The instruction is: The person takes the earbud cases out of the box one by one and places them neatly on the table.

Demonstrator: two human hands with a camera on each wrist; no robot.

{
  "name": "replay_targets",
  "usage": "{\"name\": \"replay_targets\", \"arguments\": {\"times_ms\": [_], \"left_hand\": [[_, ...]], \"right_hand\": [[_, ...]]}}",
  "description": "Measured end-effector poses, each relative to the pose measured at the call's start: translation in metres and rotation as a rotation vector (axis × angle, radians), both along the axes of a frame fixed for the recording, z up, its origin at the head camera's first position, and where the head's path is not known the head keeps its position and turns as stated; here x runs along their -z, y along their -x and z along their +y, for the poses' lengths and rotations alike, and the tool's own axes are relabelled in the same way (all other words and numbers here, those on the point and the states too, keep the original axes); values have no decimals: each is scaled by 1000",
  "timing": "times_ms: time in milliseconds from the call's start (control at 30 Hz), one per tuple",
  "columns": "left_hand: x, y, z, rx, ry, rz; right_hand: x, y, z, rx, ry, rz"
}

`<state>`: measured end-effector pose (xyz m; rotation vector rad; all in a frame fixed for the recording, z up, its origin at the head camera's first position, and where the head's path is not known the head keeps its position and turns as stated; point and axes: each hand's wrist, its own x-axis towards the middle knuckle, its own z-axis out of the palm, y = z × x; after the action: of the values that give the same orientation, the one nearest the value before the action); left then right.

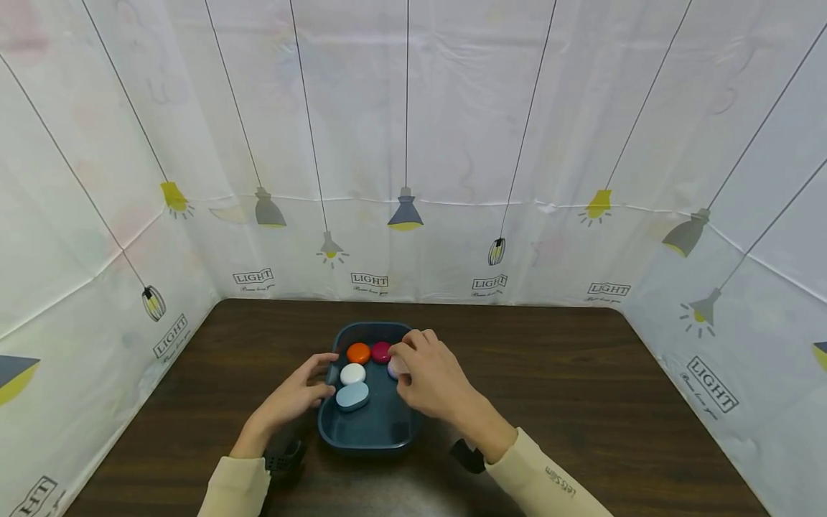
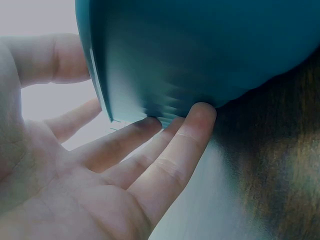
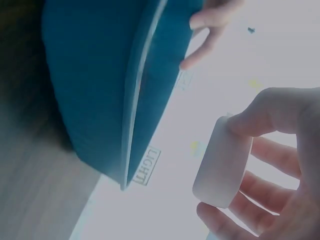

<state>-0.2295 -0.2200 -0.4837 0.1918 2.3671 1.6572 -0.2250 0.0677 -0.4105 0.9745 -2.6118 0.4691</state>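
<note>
My left hand (image 1: 298, 388) grips the left wall of a dark blue tub (image 1: 362, 434). Thumb and index finger reach over its rim, while the other fingertips touch the outer wall in the left wrist view. My right hand (image 1: 431, 373) is over the tub's right side, pinching a pale, rounded block (image 3: 222, 162) between thumb and fingers. Inside the tub lie an orange round piece (image 1: 358, 352), a crimson one (image 1: 381, 351), a white one (image 1: 352, 374) and a light-blue oval piece (image 1: 352, 396). My right fingers partly hide a lilac edge under the held block.
The tub stands on a dark brown wooden table (image 1: 549, 388). A white sheet (image 1: 446, 129) printed with hanging lamps lines the back and both sides. Dark bands (image 1: 284, 457) circle both wrists below cream sleeves (image 1: 235, 487).
</note>
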Motion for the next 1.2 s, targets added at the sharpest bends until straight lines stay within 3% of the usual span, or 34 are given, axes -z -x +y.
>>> {"name": "replay_targets", "arguments": {"times_ms": [433, 933, 1200], "left_hand": [[-2, -3, -3, -10, 20, 10], [0, -2, -1, -14, 20, 2], [3, 0, 2, -20, 14, -2]], "right_hand": [[-5, 28, 15, 43, 58, 83], [9, 65, 35, 160, 7, 14], [29, 89, 44, 209, -2, -73]]}}
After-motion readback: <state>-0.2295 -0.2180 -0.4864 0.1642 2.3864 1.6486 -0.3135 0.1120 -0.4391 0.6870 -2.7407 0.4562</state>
